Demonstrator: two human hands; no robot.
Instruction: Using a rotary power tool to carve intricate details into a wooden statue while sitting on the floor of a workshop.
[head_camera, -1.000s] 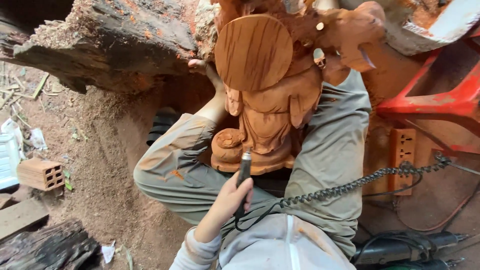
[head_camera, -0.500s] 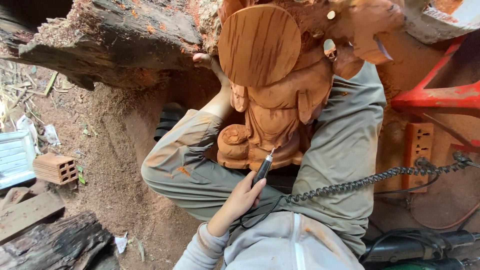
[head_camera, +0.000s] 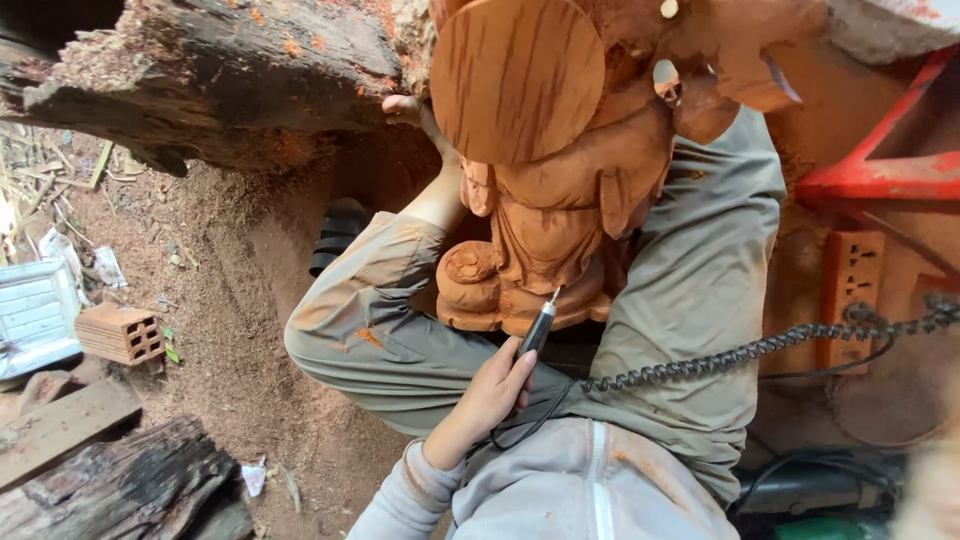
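A carved reddish wooden statue (head_camera: 560, 230) with a round disc (head_camera: 515, 80) on top stands between my crossed legs in grey trousers (head_camera: 690, 290). My left hand (head_camera: 490, 392) comes in from the lower left in a grey sleeve and grips a black pen-shaped rotary tool (head_camera: 537, 327). The tool's tip touches the lower front edge of the statue's base. A coiled black cable (head_camera: 740, 358) runs from the tool off to the right. A bare foot (head_camera: 408, 108) rests against the log beside the disc. My right hand is not visible.
A big rough log (head_camera: 210, 80) lies across the upper left over sawdust-covered ground (head_camera: 230, 330). A hollow brick (head_camera: 120, 333), planks and a dark log (head_camera: 110, 485) lie at the left. A red metal frame (head_camera: 880, 175) and an orange socket strip (head_camera: 850, 290) are at the right.
The view has moved closer and shifted. My left hand has brought the tool's tip from in front of the statue up onto the edge of its base.
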